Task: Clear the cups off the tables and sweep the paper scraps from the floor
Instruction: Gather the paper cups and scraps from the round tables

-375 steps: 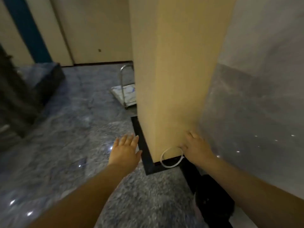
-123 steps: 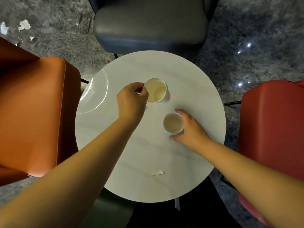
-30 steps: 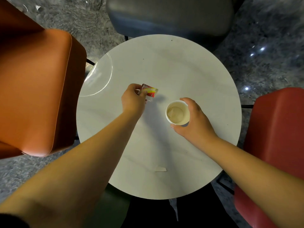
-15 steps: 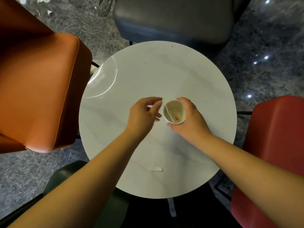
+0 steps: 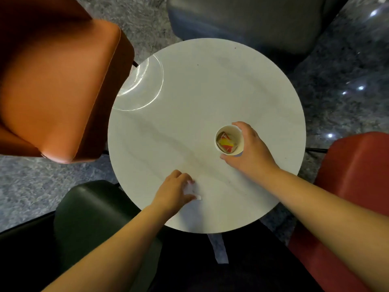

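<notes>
Round white desk point(image 5: 189, 85): right hand point(image 5: 250, 152) holds the cup point(image 5: 229, 140); left hand point(image 5: 174, 191) curls on a paper scrap point(image 5: 197, 197) under its fingertips.

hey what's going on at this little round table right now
A person is tidying the round white table. Their right hand holds a paper cup standing on the tabletop, with a crumpled red and yellow cup stuffed inside it. Their left hand is at the near edge, fingers on a small white paper scrap. Orange, grey, red and dark chairs surround the table.
</notes>
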### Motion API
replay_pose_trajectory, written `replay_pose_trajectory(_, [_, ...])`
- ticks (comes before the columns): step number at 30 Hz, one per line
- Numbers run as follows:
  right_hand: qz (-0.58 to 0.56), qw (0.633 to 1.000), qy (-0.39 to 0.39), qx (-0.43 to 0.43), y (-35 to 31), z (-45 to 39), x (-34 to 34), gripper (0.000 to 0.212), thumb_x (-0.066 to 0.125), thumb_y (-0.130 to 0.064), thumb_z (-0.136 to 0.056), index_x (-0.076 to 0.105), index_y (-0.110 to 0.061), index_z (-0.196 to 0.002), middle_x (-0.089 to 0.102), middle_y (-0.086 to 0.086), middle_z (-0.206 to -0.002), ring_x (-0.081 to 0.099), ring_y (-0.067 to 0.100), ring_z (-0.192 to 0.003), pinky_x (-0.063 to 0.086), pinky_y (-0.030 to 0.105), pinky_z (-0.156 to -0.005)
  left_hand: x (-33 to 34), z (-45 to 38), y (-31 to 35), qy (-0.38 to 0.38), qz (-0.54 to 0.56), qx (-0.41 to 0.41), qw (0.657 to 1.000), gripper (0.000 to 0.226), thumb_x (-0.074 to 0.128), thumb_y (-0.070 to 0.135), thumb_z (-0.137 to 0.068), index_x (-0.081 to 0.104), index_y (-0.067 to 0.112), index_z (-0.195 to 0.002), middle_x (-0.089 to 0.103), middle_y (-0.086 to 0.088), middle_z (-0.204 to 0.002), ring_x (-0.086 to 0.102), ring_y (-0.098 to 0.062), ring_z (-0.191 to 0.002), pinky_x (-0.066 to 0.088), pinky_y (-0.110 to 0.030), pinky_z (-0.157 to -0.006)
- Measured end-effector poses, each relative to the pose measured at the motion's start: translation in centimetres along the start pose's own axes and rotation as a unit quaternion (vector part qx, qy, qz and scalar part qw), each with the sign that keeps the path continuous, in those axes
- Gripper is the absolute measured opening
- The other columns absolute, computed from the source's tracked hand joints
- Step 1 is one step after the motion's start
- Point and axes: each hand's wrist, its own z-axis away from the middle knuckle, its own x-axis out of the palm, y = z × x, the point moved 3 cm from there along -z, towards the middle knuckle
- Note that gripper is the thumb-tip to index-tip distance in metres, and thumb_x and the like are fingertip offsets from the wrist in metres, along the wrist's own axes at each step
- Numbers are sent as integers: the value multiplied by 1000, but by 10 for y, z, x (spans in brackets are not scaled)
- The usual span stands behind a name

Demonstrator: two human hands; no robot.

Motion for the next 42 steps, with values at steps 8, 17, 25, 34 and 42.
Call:
replay_pose_trajectory(8, [21, 999, -23, -15, 17, 16, 0, 84, 86, -30, -66, 36, -31, -135, 44, -6, -136, 48, 15, -119, 37, 22, -86, 29, 11, -1, 90, -4, 6, 996, 34, 76, 32, -82, 62, 11, -106, 54, -6, -110, 52, -26, -99, 45, -33, -82])
replay_pose_trajectory(17, [36, 998, -34, -30, 23, 26, 3, 85, 86, -32, -66, 35, -33, -134, 45, -5, -135, 48, 17, -118, 38, 23, -85, 33, 10, 2, 140, 68, -59, 986, 16, 70, 28, -88, 55, 22, -86, 58, 6, -85, 58, -19, -81, 44, -26, -67])
replay_pose_trajectory(25, [48, 997, -39, -41, 21, 33, -5, 82, 83, -33, -68, 34, -32, -134, 44, -4, -132, 50, 18, -114, 42, 24, -83, -16, 22, 74, 319, 228, -38, 919, 13, 70, 29, -89, 58, 30, -83, 60, 14, -81, 59, -4, -75, 45, -12, -61])
replay_pose_trajectory(34, [57, 996, -8, -68, 17, 43, -34, 78, 81, -35, -66, 35, -30, -128, 43, -5, -128, 51, 18, -111, 47, 27, -84, -46, 36, 149, 356, 159, 82, 917, 10, 68, 19, -90, 72, 18, -100, 59, 12, -95, 55, 2, -73, 42, -5, -68])
replay_pose_trajectory(42, [39, 997, 45, -40, 15, 65, -88, 81, 81, -31, -66, 36, -23, -132, 44, 1, -132, 49, 21, -116, 42, 25, -86, -61, 44, 153, 263, -2, -1, 965, 34, 56, 32, -96, 58, 23, -130, 55, 1, -130, 55, -18, -114, 46, -31, -92])
